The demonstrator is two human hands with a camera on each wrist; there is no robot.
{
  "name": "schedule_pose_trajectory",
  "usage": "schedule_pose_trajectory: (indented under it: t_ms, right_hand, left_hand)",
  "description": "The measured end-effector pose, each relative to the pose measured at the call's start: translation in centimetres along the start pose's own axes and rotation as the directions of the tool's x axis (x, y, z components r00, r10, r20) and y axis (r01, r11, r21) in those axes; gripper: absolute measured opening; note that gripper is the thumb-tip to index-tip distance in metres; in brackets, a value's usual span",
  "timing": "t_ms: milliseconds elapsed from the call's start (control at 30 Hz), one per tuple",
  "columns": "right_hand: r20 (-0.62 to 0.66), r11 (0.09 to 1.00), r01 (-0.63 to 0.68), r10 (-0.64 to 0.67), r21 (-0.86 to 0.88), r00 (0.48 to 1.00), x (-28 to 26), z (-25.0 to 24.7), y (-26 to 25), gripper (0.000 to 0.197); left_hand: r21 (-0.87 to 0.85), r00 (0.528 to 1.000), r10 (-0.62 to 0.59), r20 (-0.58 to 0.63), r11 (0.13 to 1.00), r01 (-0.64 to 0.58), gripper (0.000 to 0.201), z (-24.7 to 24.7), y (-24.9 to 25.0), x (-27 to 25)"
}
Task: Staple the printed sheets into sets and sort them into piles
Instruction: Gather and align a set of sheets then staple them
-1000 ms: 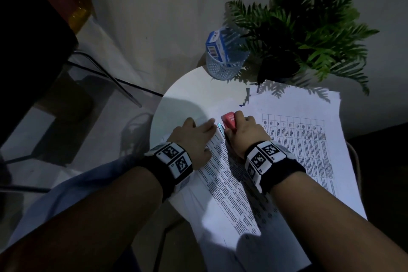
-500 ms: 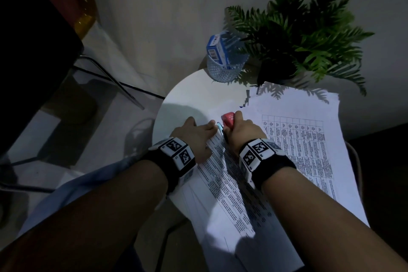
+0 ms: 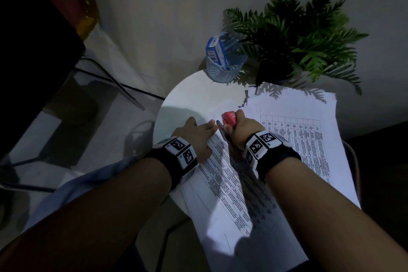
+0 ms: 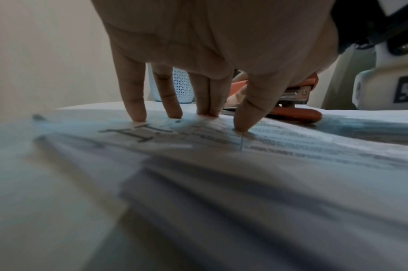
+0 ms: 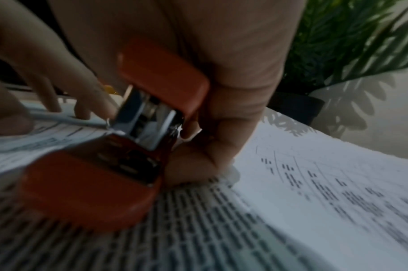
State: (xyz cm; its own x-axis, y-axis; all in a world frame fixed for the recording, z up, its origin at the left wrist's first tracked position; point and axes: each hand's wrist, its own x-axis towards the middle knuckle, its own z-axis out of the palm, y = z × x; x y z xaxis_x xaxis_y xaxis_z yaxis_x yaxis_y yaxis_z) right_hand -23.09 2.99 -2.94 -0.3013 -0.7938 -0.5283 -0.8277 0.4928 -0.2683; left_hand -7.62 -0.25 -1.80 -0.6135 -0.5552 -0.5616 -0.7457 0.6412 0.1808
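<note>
Red plastic marks the stapler (image 3: 229, 118), gripped by the right hand (image 3: 244, 130), fingers curled around its body, at the top corner of the set (image 3: 231, 185). Compared with one second ago, the stapler sits at the same corner and both hands hold the same posts; only the view has shifted slightly. The stapling stroke therefore appears still in progress or just completed; whether a staple has been driven cannot be told.

The left hand (image 3: 196, 137) lies at 9 o'clock of the stapler, fingers (image 4: 133, 102) straight and spread, tips pressing the sheets flat. The two hands stand close together, nearly touching.

In the right wrist view the stapler's metal head is lowered onto the paper edge, its base beneath the corner.

The set is printed with dense table text, lies diagonally across the table (image 3: 187, 97) and overhangs its near edge. A second pile (image 3: 309, 130) of gridded sheets lies at 3 o'clock of the stapler.

A mesh cup (image 3: 225, 66) holding a blue box (image 3: 215, 51) stands at 12 o'clock, a fern (image 3: 304, 35) at 1 o'clock.
</note>
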Motion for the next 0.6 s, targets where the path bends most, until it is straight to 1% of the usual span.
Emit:
schedule_pose_trajectory:
  t_ms: [133,233,400,500,600]
  right_hand:
    - [-0.016,1.0,-0.001,0.001,0.006,1.0,-0.1,0.4,0.0,0.052]
    - [-0.052,1.0,-0.009,0.009,0.006,0.999,-0.3,0.9,-0.2,0.049]
    - [-0.076,0.999,-0.016,0.013,-0.044,0.997,-1.7,1.3,-0.4,0.044]
    - [-0.075,0.997,-0.022,0.016,-0.079,0.997,-2.7,1.7,-0.4,0.045]
    - [-0.059,0.995,-0.026,0.021,-0.092,0.998,-3.9,2.1,-0.4,0.046]
  left_hand:
    - [0.005,0.998,0.011,0.055,1.0,-0.012,0.066,-0.4,-0.2,0.1]
    - [0.005,0.997,-0.015,0.076,1.0,0.014,0.06,-0.3,-0.8,-0.8]
    - [0.047,0.999,-0.042,0.003,0.998,0.042,0.059,2.0,-2.2,-3.6]
    - [-0.056,0.999,-0.049,-0.006,0.997,0.048,0.059,2.9,-2.2,-4.3]
    - [-0.129,1.0,-0.027,-0.014,0.991,0.025,0.057,2.7,-2.6,-4.5]
